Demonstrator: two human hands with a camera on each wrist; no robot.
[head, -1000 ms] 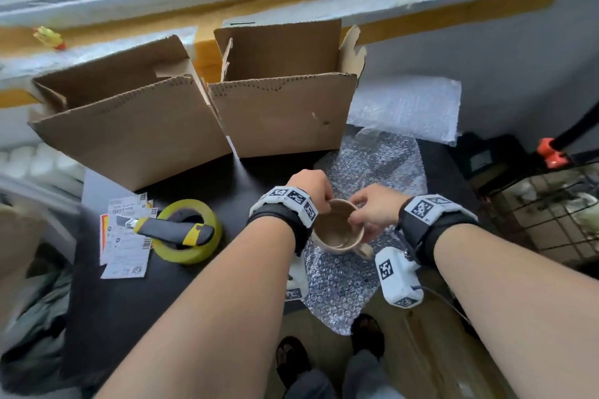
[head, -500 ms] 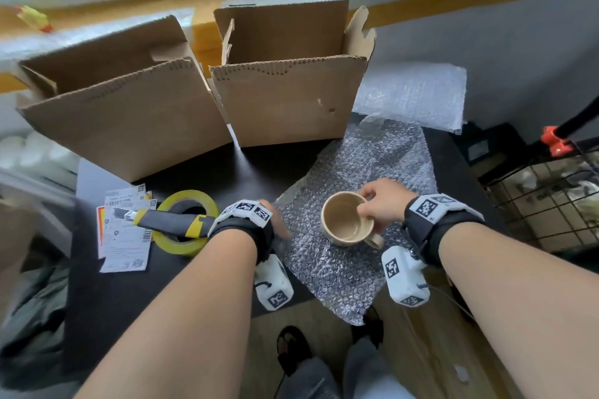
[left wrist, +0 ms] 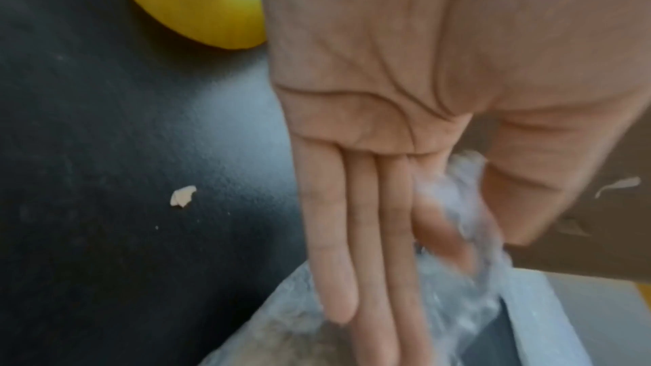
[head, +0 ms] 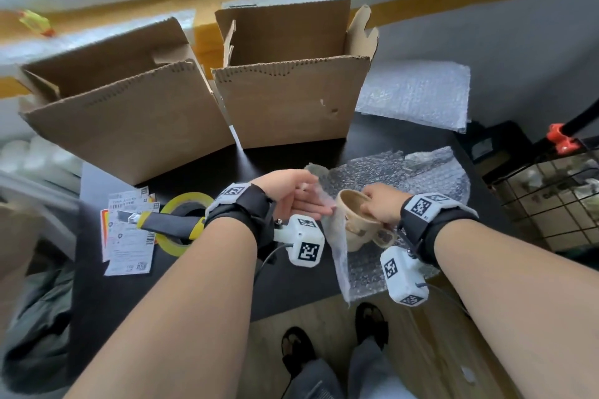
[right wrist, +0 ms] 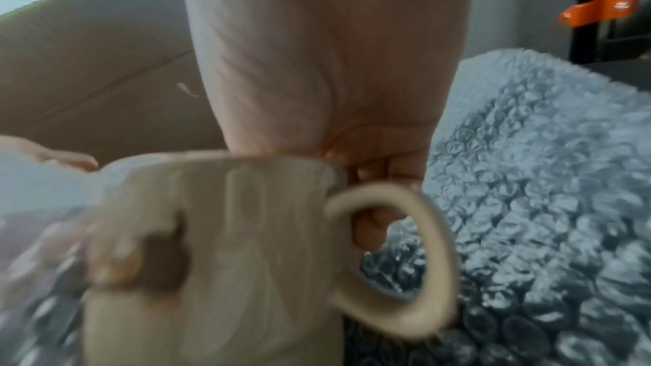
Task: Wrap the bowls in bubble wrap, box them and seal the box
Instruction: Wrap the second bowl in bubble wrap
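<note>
A beige cup with a handle stands tilted on a sheet of bubble wrap near the front of the black table. My right hand grips its rim from above; in the right wrist view the cup fills the frame under my right hand. My left hand holds the sheet's left edge lifted against the cup's side. The left wrist view shows the bubble wrap pinched between thumb and forefinger of my left hand, other fingers straight.
Two open cardboard boxes, one on the left and one in the middle, stand at the back. A spare bubble wrap sheet lies at the back right. A yellow tape roll, a utility knife and paper labels lie left. A wire basket stands right.
My left hand let go of the cup, went to the sheet's left edge and lifted it up against the cup. The right hand kept the cup and tilted it.
</note>
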